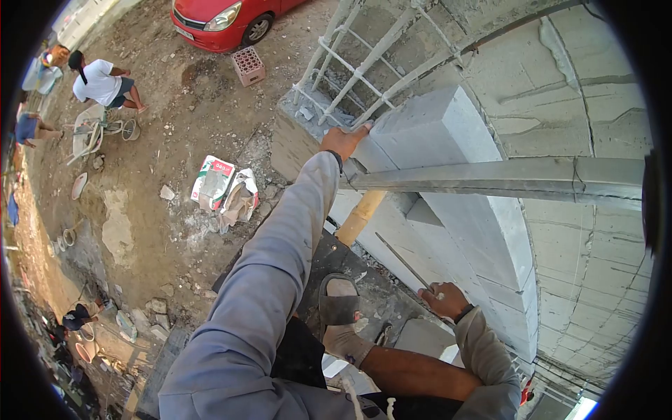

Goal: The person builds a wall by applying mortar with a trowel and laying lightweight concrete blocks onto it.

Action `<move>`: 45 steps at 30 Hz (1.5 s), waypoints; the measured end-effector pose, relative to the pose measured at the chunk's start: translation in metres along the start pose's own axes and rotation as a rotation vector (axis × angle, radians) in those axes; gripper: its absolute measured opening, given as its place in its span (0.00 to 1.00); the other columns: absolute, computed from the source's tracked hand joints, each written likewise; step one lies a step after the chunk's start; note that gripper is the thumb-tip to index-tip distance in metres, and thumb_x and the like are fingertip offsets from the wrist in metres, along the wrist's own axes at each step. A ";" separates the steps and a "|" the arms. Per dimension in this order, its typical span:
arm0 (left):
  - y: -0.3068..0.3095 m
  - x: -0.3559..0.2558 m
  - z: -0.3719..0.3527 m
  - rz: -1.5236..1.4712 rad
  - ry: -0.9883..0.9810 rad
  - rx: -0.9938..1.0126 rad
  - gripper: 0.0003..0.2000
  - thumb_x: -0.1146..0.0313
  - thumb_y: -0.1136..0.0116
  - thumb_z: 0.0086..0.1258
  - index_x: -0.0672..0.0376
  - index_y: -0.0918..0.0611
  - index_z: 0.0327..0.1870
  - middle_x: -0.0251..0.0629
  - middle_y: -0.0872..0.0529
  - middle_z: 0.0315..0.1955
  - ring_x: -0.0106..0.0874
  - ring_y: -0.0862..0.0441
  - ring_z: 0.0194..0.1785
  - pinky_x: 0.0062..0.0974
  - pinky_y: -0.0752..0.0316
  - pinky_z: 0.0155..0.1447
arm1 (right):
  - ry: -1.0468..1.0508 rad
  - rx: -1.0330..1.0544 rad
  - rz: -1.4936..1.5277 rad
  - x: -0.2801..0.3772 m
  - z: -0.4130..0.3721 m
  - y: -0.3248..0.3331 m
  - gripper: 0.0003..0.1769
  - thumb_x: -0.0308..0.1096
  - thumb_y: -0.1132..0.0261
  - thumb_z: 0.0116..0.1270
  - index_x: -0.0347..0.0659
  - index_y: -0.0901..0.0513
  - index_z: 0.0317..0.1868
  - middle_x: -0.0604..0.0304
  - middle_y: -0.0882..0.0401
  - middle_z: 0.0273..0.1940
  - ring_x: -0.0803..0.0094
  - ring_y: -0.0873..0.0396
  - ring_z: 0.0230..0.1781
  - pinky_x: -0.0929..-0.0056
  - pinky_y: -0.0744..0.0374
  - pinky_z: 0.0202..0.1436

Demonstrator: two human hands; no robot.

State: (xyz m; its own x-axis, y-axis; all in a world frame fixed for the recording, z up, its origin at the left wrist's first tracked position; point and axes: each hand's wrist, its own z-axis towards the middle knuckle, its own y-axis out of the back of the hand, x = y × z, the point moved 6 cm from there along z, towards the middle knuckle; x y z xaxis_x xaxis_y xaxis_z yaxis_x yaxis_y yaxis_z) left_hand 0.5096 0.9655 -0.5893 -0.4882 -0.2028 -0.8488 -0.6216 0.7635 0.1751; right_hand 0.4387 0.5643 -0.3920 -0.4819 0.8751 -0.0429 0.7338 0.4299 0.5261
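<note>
My left hand point(344, 142) reaches forward, its fingers hooked over the near end of a pale grey building block point(413, 129) in the wall, close to the tied rebar cage point(357, 70). Low on the right, my right hand point(446, 301) is closed around the end of a thin, dark metal rod point(402, 260), which points up and left along the block wall point(483, 245). A long grey metal bar point(504, 176) crosses in front of the wall between my hands. Under it, a bamboo pole point(360, 217) slants down. My sandalled foot point(341, 301) stands on a dark board point(329, 255).
Below lies dirt ground with torn cement bags point(222, 189), a pink crate point(248, 66) and a red car point(227, 21). One person in a white shirt point(98, 80) is by a wheelbarrow point(89, 131); others are farther left. Rough concrete point(560, 91) rises at right.
</note>
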 end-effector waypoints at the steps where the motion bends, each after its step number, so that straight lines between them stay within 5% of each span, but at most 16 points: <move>1: 0.002 -0.007 -0.004 -0.006 0.019 0.012 0.35 0.36 0.31 0.47 0.69 0.16 0.28 0.46 0.15 0.26 0.36 0.17 0.30 0.32 0.24 0.35 | 0.007 0.002 0.002 0.003 -0.002 0.002 0.33 0.61 0.46 0.66 0.34 0.18 0.32 0.40 0.19 0.30 0.42 0.21 0.37 0.53 0.25 0.44; 12: 0.029 -0.029 -0.013 0.211 -0.060 0.122 0.36 0.36 0.34 0.48 0.74 0.16 0.28 0.52 0.15 0.24 0.41 0.15 0.31 0.32 0.22 0.41 | 0.006 -0.025 0.025 -0.022 0.006 -0.030 0.34 0.62 0.44 0.65 0.33 0.18 0.30 0.40 0.19 0.29 0.43 0.21 0.37 0.53 0.25 0.44; 16: 0.079 0.052 -0.027 0.130 0.081 0.336 0.42 0.37 0.31 0.44 0.74 0.18 0.46 0.58 0.15 0.38 0.42 0.14 0.42 0.33 0.23 0.48 | -0.006 -0.024 0.077 -0.035 0.007 -0.041 0.34 0.63 0.44 0.64 0.33 0.17 0.33 0.41 0.18 0.33 0.45 0.20 0.40 0.53 0.24 0.46; 18: 0.115 0.088 -0.036 0.464 0.097 0.315 0.44 0.39 0.30 0.46 0.70 0.23 0.56 0.57 0.17 0.46 0.43 0.16 0.48 0.36 0.24 0.53 | -0.005 0.044 0.077 -0.021 0.004 -0.029 0.34 0.63 0.44 0.64 0.33 0.17 0.34 0.41 0.17 0.34 0.45 0.20 0.41 0.53 0.24 0.47; 21: 0.131 0.094 -0.045 0.768 -0.133 0.060 0.32 0.47 0.34 0.55 0.70 0.19 0.49 0.56 0.15 0.40 0.48 0.16 0.46 0.38 0.23 0.54 | -0.007 0.067 0.002 -0.025 0.011 -0.032 0.33 0.62 0.44 0.64 0.34 0.17 0.35 0.42 0.17 0.35 0.45 0.20 0.40 0.54 0.24 0.46; 25: 0.085 0.070 -0.038 0.765 -0.344 -0.001 0.20 0.63 0.41 0.60 0.64 0.19 0.52 0.54 0.17 0.46 0.48 0.21 0.53 0.40 0.25 0.57 | 0.040 0.000 -0.070 -0.031 0.019 -0.035 0.31 0.61 0.44 0.65 0.36 0.17 0.34 0.44 0.18 0.30 0.45 0.20 0.35 0.53 0.23 0.42; 31: 0.001 0.037 0.001 0.837 -0.664 0.139 0.20 0.71 0.46 0.60 0.65 0.23 0.54 0.48 0.28 0.60 0.45 0.31 0.65 0.38 0.31 0.66 | 0.133 -0.051 -0.024 -0.026 0.022 -0.037 0.29 0.59 0.43 0.66 0.38 0.17 0.29 0.44 0.21 0.22 0.45 0.20 0.28 0.54 0.24 0.36; 34: -0.027 0.033 0.023 0.925 -0.654 0.141 0.23 0.74 0.47 0.61 0.68 0.27 0.60 0.49 0.35 0.67 0.46 0.39 0.71 0.36 0.37 0.71 | 0.095 -0.002 -0.003 -0.024 0.024 -0.042 0.30 0.59 0.44 0.66 0.37 0.18 0.27 0.43 0.22 0.21 0.45 0.21 0.28 0.53 0.25 0.34; 37: -0.033 0.028 0.034 0.893 -0.756 0.049 0.30 0.76 0.47 0.61 0.61 0.34 0.68 0.48 0.43 0.72 0.46 0.47 0.75 0.37 0.46 0.76 | 0.111 0.012 0.095 -0.025 0.022 -0.045 0.31 0.60 0.44 0.66 0.36 0.18 0.29 0.43 0.22 0.21 0.44 0.21 0.28 0.52 0.25 0.34; 39: -0.031 0.024 0.040 0.918 -0.716 0.165 0.39 0.74 0.42 0.53 0.52 0.38 0.72 0.48 0.47 0.74 0.47 0.51 0.76 0.39 0.52 0.78 | 0.103 0.093 0.066 -0.024 0.024 -0.051 0.31 0.61 0.45 0.67 0.35 0.19 0.32 0.42 0.22 0.22 0.44 0.21 0.28 0.51 0.25 0.34; 45: -0.036 0.023 0.053 0.947 -0.719 0.206 0.40 0.74 0.42 0.51 0.47 0.38 0.72 0.45 0.46 0.74 0.46 0.52 0.77 0.41 0.52 0.78 | 0.129 0.102 0.056 -0.041 0.030 -0.066 0.30 0.59 0.46 0.68 0.35 0.19 0.32 0.42 0.22 0.21 0.45 0.21 0.27 0.50 0.26 0.34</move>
State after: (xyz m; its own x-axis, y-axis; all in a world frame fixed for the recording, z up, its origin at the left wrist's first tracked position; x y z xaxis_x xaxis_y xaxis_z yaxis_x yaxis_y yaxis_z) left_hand 0.5537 0.9663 -0.6414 -0.2039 0.8281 -0.5221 -0.0601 0.5217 0.8510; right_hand 0.4243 0.5062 -0.4506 -0.4912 0.8657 0.0968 0.8029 0.4068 0.4357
